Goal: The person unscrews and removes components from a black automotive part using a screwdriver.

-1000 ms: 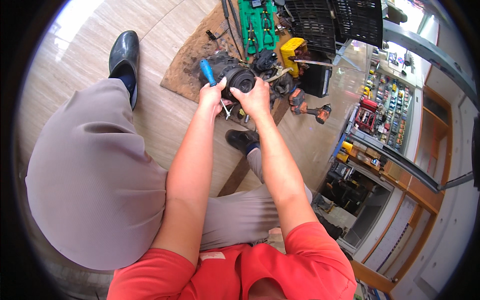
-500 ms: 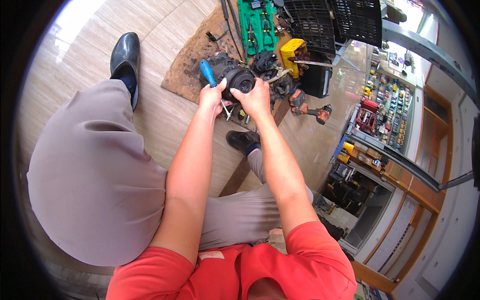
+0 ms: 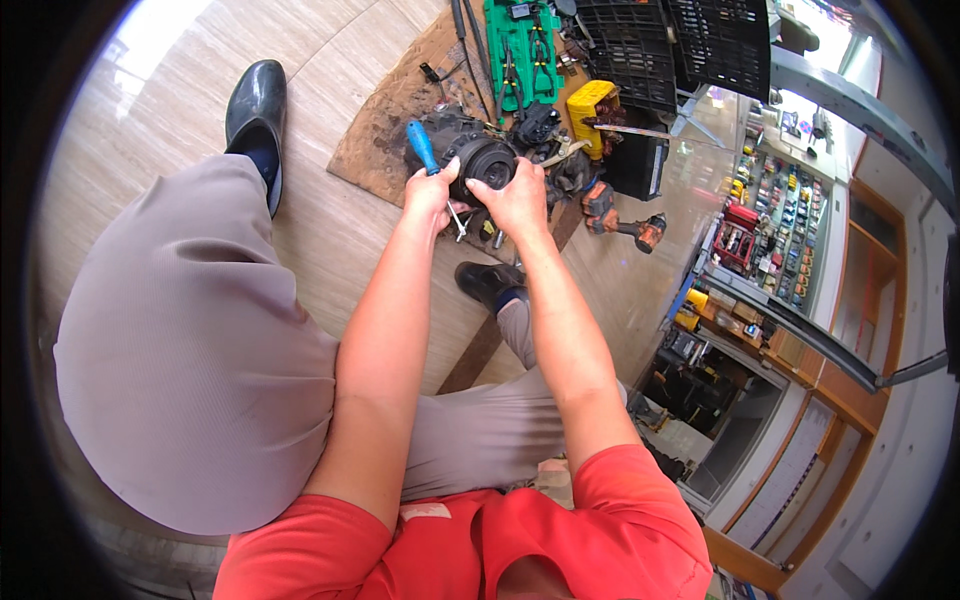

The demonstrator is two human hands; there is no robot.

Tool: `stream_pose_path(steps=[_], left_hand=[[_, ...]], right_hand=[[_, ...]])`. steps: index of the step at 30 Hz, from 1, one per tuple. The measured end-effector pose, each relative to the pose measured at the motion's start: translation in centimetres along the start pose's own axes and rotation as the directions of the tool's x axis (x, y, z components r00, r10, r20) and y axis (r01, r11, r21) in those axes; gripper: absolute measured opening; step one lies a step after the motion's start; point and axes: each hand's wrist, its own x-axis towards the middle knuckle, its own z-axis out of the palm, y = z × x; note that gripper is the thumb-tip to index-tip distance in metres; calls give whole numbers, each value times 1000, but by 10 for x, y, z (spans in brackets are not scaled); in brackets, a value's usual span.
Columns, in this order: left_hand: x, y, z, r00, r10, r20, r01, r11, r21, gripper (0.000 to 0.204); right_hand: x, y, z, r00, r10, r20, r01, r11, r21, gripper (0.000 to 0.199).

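A round black ribbed part like a pulley sits on a dark, greasy machine unit. Its rim is gripped on the right by my right hand, thumb on the front face and fingers around the side. At the opposite side, my left hand is closed around a screwdriver with a blue handle, and its thumb presses on the pulley's edge. The handle sticks up past the hand, and a bright metal shaft shows below it. The left fingers under the part are mostly hidden.
A stained cardboard sheet lies under the unit. Beyond it are a green tool case with pliers, a yellow container and black plastic crates. On the right lies an orange and black cordless drill. My shoe is close below the work.
The whole view has shifted slightly, with the scene a little lower and farther right. Both hands keep the same hold on the pulley and screwdriver.
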Motion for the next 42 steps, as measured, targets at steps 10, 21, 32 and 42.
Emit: stream_pose_path(steps=[10,21,32,42], left_hand=[[-2,1,2,1000,3,-22,-3,1000,6,32],[-2,3,1,1000,-9,-17,10,1000,28,33],[1,2,-1,1000,-8,14,8,1000,5,32],[-3,3,1,1000,-22,12,22,1000,7,33]], right_hand=[[1,1,0,1000,3,20,-4,1000,6,82],[-1,0,-2,999,-38,11,38,999,-9,78],[-3,-3,-6,997,-80,22,80,997,19,78],[-3,-1,-5,999,-45,28,44,999,8,84]])
